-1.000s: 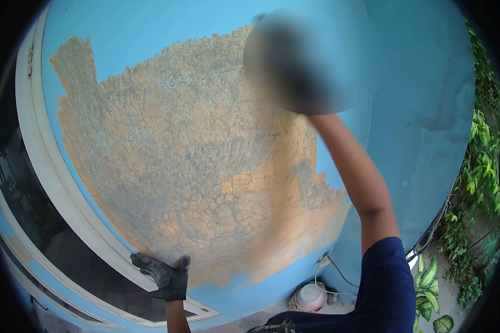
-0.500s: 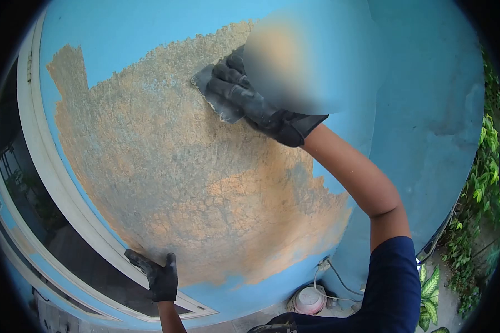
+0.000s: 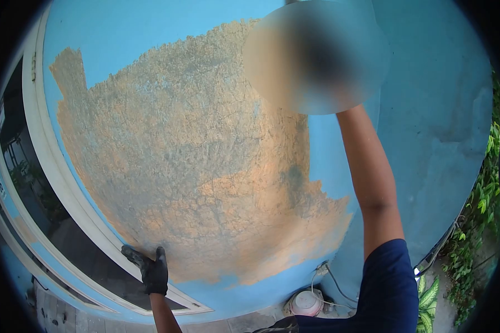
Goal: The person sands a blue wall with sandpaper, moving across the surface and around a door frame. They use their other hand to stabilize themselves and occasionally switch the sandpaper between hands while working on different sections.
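Note:
A blue wall (image 3: 116,28) has a large rough patch of tan and grey cracked surface (image 3: 194,150) with ragged edges. My right hand (image 3: 322,55), in a black glove, is raised high at the upper right of the patch. A round blur covers it, so its fingers and anything they hold cannot be made out. Low on the left, my left hand (image 3: 153,273), also black-gloved, rests against the patch's lower edge beside the white frame, thumb and fingers spread, holding nothing.
A white-framed dark glass pane (image 3: 61,233) curves along the left. Below the wall stand a pinkish-white round container (image 3: 306,303) and cables by an outlet (image 3: 323,268). Green plants (image 3: 478,222) grow at the right.
My right hand has moved up and right from the patch's upper middle into the blur; the grey flat scraper it held is no longer distinguishable. My left hand has shifted slightly left in view.

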`<state>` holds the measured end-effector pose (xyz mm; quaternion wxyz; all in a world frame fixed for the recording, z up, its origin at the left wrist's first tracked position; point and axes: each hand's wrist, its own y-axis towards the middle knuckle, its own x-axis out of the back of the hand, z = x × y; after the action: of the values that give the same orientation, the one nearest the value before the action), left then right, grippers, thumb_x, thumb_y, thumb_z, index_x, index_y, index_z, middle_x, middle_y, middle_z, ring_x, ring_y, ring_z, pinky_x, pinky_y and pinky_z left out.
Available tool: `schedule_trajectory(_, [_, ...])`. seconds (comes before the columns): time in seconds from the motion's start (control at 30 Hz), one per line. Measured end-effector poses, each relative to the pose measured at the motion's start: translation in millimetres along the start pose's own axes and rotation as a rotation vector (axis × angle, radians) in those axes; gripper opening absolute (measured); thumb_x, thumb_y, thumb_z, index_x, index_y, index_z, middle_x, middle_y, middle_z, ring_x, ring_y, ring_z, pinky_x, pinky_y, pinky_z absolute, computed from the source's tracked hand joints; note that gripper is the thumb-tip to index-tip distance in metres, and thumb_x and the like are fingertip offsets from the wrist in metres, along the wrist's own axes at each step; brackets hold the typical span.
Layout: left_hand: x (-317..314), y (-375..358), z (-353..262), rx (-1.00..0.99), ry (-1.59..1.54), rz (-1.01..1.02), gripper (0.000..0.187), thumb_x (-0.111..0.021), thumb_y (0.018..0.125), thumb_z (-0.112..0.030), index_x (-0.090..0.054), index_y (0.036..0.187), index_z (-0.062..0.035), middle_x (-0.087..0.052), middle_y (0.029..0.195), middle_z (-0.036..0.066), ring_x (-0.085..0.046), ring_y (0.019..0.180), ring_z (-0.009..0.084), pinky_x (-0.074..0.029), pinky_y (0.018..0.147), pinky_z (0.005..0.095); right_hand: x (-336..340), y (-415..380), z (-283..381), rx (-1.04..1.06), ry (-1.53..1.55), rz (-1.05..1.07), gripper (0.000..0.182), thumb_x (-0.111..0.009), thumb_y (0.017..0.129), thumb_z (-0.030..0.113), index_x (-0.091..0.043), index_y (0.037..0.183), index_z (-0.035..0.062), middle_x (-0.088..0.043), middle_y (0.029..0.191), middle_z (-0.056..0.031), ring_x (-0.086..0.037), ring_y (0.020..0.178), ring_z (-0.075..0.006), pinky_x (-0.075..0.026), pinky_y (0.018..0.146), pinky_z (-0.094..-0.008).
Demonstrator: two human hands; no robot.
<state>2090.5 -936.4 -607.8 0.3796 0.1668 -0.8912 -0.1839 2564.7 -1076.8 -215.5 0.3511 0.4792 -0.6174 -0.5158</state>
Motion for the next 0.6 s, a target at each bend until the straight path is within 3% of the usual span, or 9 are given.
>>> schedule_trajectory(0.07, [4.6,2.3,-13.8,-0.003,0.066,-0.015,0.109,-0.067,0.097,-0.034,0.013,0.159,0.0054,0.009,0.167,0.033,0.004,0.158,0.0419,-0.007,0.128,0.0470,-7.5,-12.3,26.5,0.144,-0.117,-0.053,0.044,-0.057,0.093,-0.001,-0.062,0.135,0.0123,-0.068,0.126,-0.0119,-0.064,0.121,-0.0300,-0.054,0.102,-0.0451])
schedule_trajectory(0.1, [19.2,-1.7,-37.7,0.102,-0.041,0.113,0.111,-0.068,0.097,-0.036,0.014,0.159,0.0060,0.010,0.166,0.034,0.008,0.157,0.0433,-0.004,0.128,0.0496,-8.2,-21.1,38.6,0.208,-0.151,-0.104,0.047,-0.059,0.092,0.002,-0.061,0.137,0.0145,-0.067,0.130,-0.0112,-0.060,0.127,-0.0300,-0.052,0.106,-0.0461])
schedule_trajectory(0.17, [25.7,-4.1,-47.5,0.205,-0.137,0.249,0.113,-0.069,0.096,-0.037,0.014,0.158,0.0067,0.012,0.166,0.034,0.012,0.156,0.0448,0.000,0.127,0.0522,6.1,-9.8,20.8,0.220,-0.116,-0.147,0.039,-0.057,0.094,0.009,-0.063,0.133,0.0135,-0.067,0.125,-0.0101,-0.062,0.119,-0.0307,-0.053,0.101,-0.0466])
schedule_trajectory(0.27, [2.9,2.6,-21.4,0.164,-0.159,0.189,0.115,-0.069,0.095,-0.039,0.016,0.158,0.0065,0.014,0.165,0.036,0.011,0.156,0.0476,0.001,0.126,0.0547,5.2,-9.5,2.7,0.119,-0.140,-0.127,0.030,-0.057,0.097,0.019,-0.068,0.123,0.0120,-0.066,0.123,-0.0086,-0.062,0.112,-0.0316,-0.054,0.097,-0.0468])
schedule_trajectory(0.33, [-8.7,7.9,-4.7,0.022,0.014,0.018,0.116,-0.070,0.095,-0.040,0.016,0.158,0.0064,0.013,0.164,0.037,0.012,0.155,0.0479,0.002,0.126,0.0551,18.5,-17.5,37.4,0.116,-0.229,0.080,0.048,-0.061,0.092,0.005,-0.062,0.138,0.0153,-0.060,0.144,-0.0129,-0.056,0.133,-0.0370,-0.049,0.109,-0.0474])
schedule_trajectory(0.4, [-2.9,4.4,-14.1,0.050,-0.022,0.045,0.117,-0.071,0.094,-0.039,0.016,0.158,0.0063,0.012,0.164,0.037,0.012,0.155,0.0482,0.003,0.126,0.0552,2.7,-29.2,33.2,0.206,-0.238,-0.021,0.049,-0.060,0.092,0.006,-0.060,0.140,0.0146,-0.060,0.144,-0.0133,-0.060,0.129,-0.0345,-0.053,0.104,-0.0463])
schedule_trajectory(0.5, [2.5,1.9,-21.1,0.110,-0.118,0.126,0.119,-0.073,0.093,-0.037,0.016,0.158,0.0060,0.011,0.164,0.038,0.012,0.155,0.0485,0.003,0.126,0.0555,19.1,-30.9,38.0,0.115,-0.206,0.143,0.050,-0.060,0.093,0.006,-0.057,0.142,0.0124,-0.069,0.132,-0.0119,-0.070,0.114,-0.0313,-0.060,0.088,-0.0443])
schedule_trajectory(0.57, [-6.4,3.9,-5.5,0.103,-0.124,0.121,0.119,-0.074,0.092,-0.036,0.016,0.158,0.0059,0.011,0.164,0.038,0.012,0.155,0.0487,0.003,0.126,0.0559,21.3,-34.3,43.1,0.114,-0.271,0.183,0.047,-0.060,0.093,0.006,-0.059,0.140,0.0118,-0.070,0.127,-0.0122,-0.070,0.112,-0.0320,-0.061,0.086,-0.0439])
schedule_trajectory(0.6, [-19.5,7.1,14.5,-0.019,-0.004,-0.019,0.120,-0.075,0.092,-0.035,0.016,0.158,0.0059,0.011,0.164,0.038,0.012,0.155,0.0487,0.003,0.126,0.0562,21.0,-33.8,44.6,0.112,-0.336,0.223,0.044,-0.060,0.094,0.007,-0.060,0.138,0.0112,-0.072,0.122,-0.0124,-0.071,0.109,-0.0327,-0.061,0.084,-0.0435])
